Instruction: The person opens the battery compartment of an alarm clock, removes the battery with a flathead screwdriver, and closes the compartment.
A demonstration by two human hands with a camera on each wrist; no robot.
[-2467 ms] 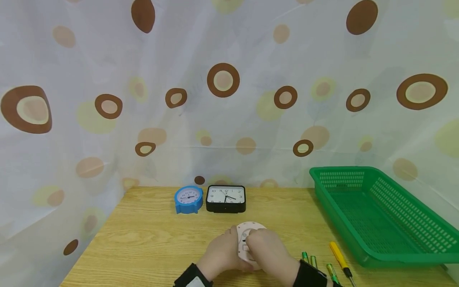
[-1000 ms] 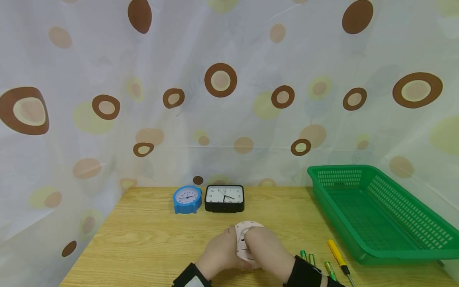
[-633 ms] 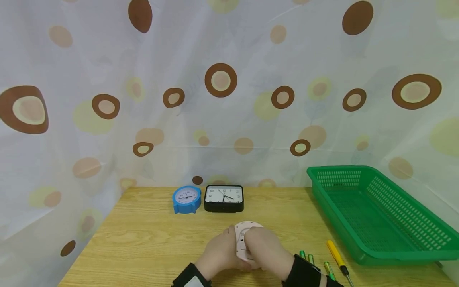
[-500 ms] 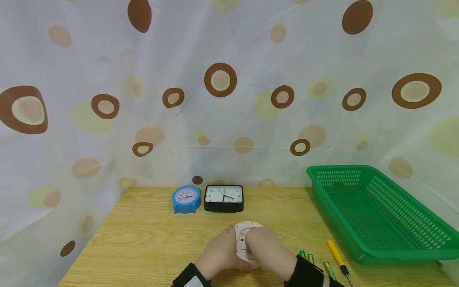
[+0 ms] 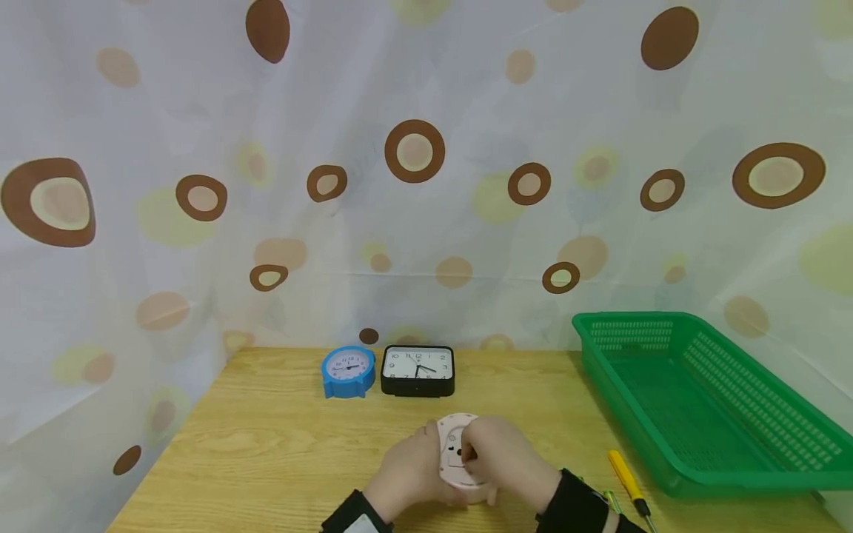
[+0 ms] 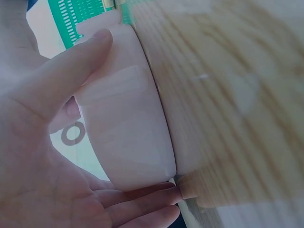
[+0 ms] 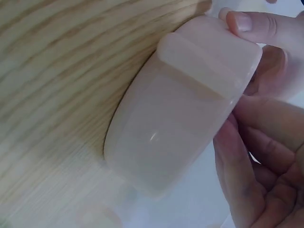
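Observation:
A pale pink alarm clock [image 5: 452,474] lies face down on the wooden table, its back turned up with small dark knobs. My left hand [image 5: 415,465] grips its left side; the thumb [image 6: 90,57] lies along the casing in the left wrist view, fingers below. My right hand [image 5: 500,455] is over the right part of the clock's back, fingers curled, tips right beside a dark knob [image 5: 459,452]. In the right wrist view the right fingers [image 7: 232,156] bunch at the clock's back; whether they pinch anything there is hidden.
A blue clock [image 5: 349,372] and a black rectangular clock [image 5: 417,371] stand at the back of the table [image 5: 266,444]. To the right is a green plastic basket [image 5: 706,414]. A yellow-handled screwdriver [image 5: 625,474] and green batteries [image 5: 611,501] lie near the right forearm, partly covered.
My right hand has shifted slightly right on the clock's back, uncovering a dark knob. Its forearm now covers more of the batteries. The left hand keeps its grip.

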